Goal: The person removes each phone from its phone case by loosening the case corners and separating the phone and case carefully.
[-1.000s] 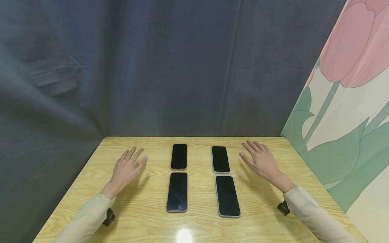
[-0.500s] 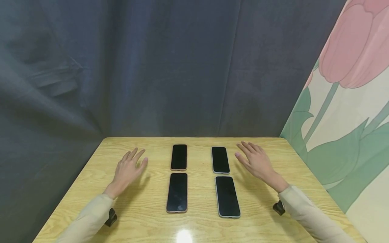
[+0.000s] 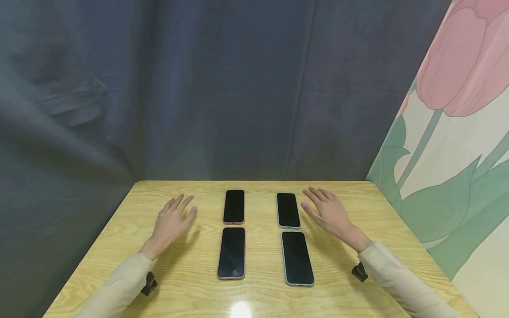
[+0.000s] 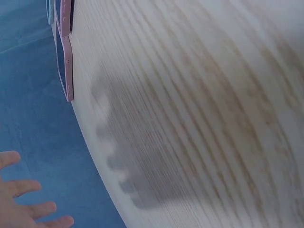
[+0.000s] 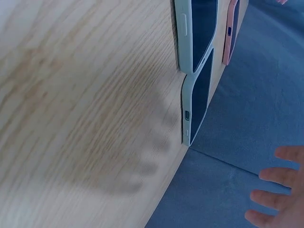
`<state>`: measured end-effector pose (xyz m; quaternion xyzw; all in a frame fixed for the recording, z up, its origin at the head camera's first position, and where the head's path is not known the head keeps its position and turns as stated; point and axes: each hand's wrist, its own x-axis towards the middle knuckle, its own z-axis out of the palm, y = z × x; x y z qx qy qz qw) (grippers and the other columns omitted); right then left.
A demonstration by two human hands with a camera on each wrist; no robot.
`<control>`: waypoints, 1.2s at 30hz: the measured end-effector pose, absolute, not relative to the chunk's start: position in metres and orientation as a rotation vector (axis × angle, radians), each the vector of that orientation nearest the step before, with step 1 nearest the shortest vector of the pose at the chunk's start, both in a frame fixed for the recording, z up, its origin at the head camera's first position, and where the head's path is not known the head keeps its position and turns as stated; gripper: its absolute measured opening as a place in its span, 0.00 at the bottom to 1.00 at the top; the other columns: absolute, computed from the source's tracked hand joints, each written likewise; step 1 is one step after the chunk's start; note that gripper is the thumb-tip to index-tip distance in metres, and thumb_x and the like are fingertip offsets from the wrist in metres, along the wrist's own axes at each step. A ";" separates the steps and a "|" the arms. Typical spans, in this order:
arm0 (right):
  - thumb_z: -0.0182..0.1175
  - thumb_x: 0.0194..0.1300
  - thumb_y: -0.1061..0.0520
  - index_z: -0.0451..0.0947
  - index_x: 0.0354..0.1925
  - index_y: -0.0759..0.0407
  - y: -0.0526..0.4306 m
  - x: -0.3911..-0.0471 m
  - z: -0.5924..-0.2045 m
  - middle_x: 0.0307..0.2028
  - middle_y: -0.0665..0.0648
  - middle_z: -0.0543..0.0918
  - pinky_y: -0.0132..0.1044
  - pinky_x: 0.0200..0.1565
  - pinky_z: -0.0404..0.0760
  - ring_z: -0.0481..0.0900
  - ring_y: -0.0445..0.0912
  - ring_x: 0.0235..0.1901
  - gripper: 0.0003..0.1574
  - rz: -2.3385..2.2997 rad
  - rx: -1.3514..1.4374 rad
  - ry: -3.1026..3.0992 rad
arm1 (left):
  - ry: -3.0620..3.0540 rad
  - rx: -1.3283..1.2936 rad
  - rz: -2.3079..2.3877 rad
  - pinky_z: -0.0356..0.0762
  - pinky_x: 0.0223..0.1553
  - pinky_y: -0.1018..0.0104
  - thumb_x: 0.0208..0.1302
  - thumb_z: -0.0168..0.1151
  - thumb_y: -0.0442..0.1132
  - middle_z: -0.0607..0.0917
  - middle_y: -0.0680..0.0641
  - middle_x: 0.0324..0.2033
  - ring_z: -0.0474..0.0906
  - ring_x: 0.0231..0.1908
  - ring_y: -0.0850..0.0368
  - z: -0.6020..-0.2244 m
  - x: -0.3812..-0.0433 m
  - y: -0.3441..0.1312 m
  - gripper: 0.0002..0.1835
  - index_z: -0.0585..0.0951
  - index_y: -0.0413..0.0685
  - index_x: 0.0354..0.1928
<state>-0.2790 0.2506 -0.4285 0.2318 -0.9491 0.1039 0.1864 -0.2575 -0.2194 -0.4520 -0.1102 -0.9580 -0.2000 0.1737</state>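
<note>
Two phones in pink cases lie screen up in a column left of centre, the far pink phone and the near pink phone. To their right lie the far light-blue phone and the near light-blue phone. My left hand hovers over the table left of the pink phones, fingers spread, holding nothing. On the other side my right hand hovers with its thumb close to the far light-blue phone, apart from it. In the right wrist view, its fingers are extended.
The wooden table has rounded far corners and reaches a dark blue curtain at the back. A wall with painted tulips stands on the right. Small black devices hang under both wrists, one of them a left wrist camera.
The right hand has moved left, toward the far light-blue phone. The left hand has shifted slightly right. All the phones lie as before.
</note>
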 end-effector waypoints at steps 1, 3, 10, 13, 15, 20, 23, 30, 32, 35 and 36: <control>0.47 0.76 0.39 0.68 0.69 0.61 0.249 -0.279 -0.429 0.67 0.67 0.68 0.66 0.63 0.61 0.63 0.68 0.65 0.35 0.294 0.655 -2.673 | -2.718 -0.312 -0.571 0.61 0.56 0.24 0.76 0.46 0.55 0.66 0.30 0.68 0.60 0.65 0.23 -0.452 -0.258 -0.219 0.29 0.69 0.45 0.70; 0.47 0.76 0.39 0.68 0.69 0.60 0.247 -0.280 -0.429 0.68 0.67 0.68 0.66 0.62 0.61 0.63 0.68 0.66 0.35 0.300 0.655 -2.674 | -2.721 -0.316 -0.578 0.61 0.56 0.24 0.76 0.45 0.55 0.66 0.30 0.68 0.60 0.64 0.23 -0.452 -0.258 -0.217 0.29 0.69 0.45 0.70; 0.50 0.74 0.38 0.69 0.69 0.60 0.236 -0.280 -0.431 0.68 0.65 0.69 0.66 0.61 0.64 0.65 0.66 0.65 0.37 0.319 0.669 -2.653 | -2.712 -0.324 -0.612 0.61 0.58 0.26 0.76 0.46 0.55 0.66 0.31 0.68 0.61 0.64 0.24 -0.451 -0.260 -0.208 0.29 0.70 0.45 0.70; 0.52 0.72 0.37 0.70 0.67 0.60 0.231 -0.279 -0.432 0.67 0.65 0.70 0.65 0.60 0.65 0.67 0.66 0.64 0.38 0.330 0.686 -2.636 | -2.707 -0.326 -0.609 0.62 0.57 0.27 0.76 0.47 0.54 0.67 0.31 0.67 0.62 0.64 0.24 -0.452 -0.260 -0.205 0.28 0.71 0.45 0.69; 0.54 0.72 0.37 0.72 0.66 0.60 0.228 -0.279 -0.433 0.66 0.65 0.71 0.65 0.60 0.66 0.68 0.65 0.63 0.37 0.359 0.695 -2.618 | -2.710 -0.327 -0.607 0.63 0.57 0.27 0.76 0.47 0.54 0.67 0.31 0.67 0.62 0.64 0.24 -0.452 -0.261 -0.203 0.28 0.71 0.46 0.69; 0.57 0.70 0.37 0.73 0.65 0.61 0.222 -0.278 -0.434 0.64 0.66 0.73 0.65 0.57 0.69 0.71 0.65 0.60 0.37 0.442 0.701 -2.582 | -2.720 -0.323 -0.617 0.63 0.57 0.28 0.76 0.47 0.55 0.67 0.32 0.67 0.63 0.64 0.25 -0.454 -0.262 -0.201 0.28 0.71 0.47 0.69; 0.57 0.70 0.37 0.74 0.64 0.61 0.218 -0.278 -0.434 0.63 0.66 0.74 0.65 0.56 0.70 0.71 0.65 0.59 0.37 0.469 0.700 -2.586 | -2.727 -0.326 -0.630 0.63 0.58 0.29 0.76 0.46 0.56 0.67 0.32 0.68 0.63 0.64 0.26 -0.455 -0.262 -0.199 0.29 0.70 0.47 0.70; 0.59 0.69 0.38 0.75 0.62 0.63 0.210 -0.278 -0.434 0.61 0.66 0.76 0.63 0.58 0.70 0.73 0.65 0.58 0.36 0.513 0.699 -2.592 | -2.724 -0.347 -0.675 0.64 0.58 0.29 0.76 0.46 0.57 0.68 0.32 0.67 0.65 0.63 0.26 -0.455 -0.265 -0.195 0.30 0.71 0.46 0.69; 0.59 0.68 0.39 0.76 0.61 0.63 0.208 -0.278 -0.434 0.59 0.66 0.77 0.62 0.57 0.71 0.74 0.65 0.57 0.36 0.518 0.704 -2.583 | -2.729 -0.342 -0.683 0.65 0.58 0.30 0.75 0.46 0.58 0.69 0.32 0.66 0.65 0.62 0.26 -0.456 -0.266 -0.194 0.30 0.71 0.47 0.69; 0.61 0.68 0.40 0.77 0.60 0.64 0.204 -0.277 -0.435 0.56 0.67 0.80 0.61 0.54 0.74 0.77 0.65 0.53 0.34 0.537 0.710 -2.567 | -2.739 -0.335 -0.699 0.66 0.57 0.31 0.75 0.46 0.59 0.71 0.33 0.65 0.67 0.62 0.27 -0.456 -0.267 -0.191 0.31 0.71 0.47 0.69; 0.62 0.67 0.41 0.78 0.59 0.64 0.203 -0.276 -0.435 0.55 0.67 0.81 0.61 0.53 0.75 0.78 0.65 0.52 0.34 0.544 0.711 -2.563 | -2.743 -0.333 -0.708 0.66 0.57 0.31 0.75 0.45 0.59 0.71 0.34 0.65 0.67 0.61 0.28 -0.456 -0.267 -0.190 0.31 0.71 0.48 0.69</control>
